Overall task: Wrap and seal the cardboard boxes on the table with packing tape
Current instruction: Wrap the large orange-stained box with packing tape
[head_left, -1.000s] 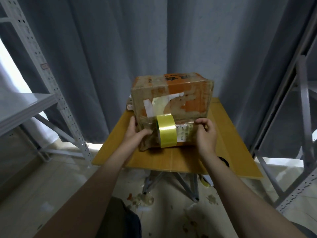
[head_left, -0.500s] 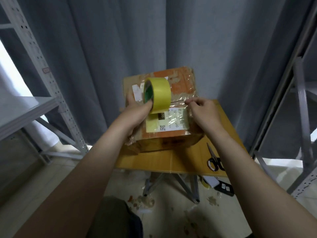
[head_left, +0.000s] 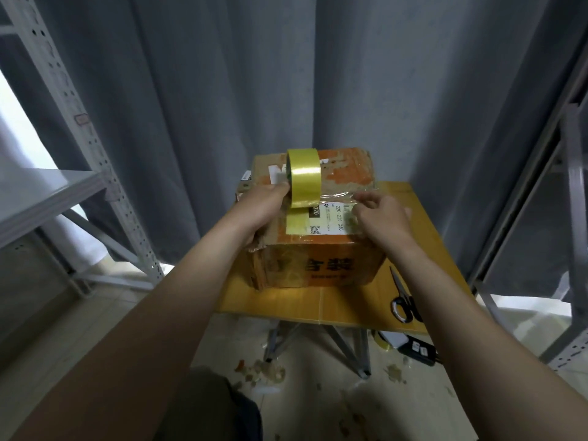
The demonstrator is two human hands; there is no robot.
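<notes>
progress: mid-wrap | cardboard box [head_left: 318,249] partly taped, strip uncut | left hand [head_left: 264,202] grips tape roll [head_left: 304,178] | right hand [head_left: 380,218] fingers loose, pressing tape flat

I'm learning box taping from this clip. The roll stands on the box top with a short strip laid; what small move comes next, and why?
Probably the left hand draws the roll on toward the far edge of the box, with the right hand steadying the top: the strip covers only the near part of the top.
</notes>
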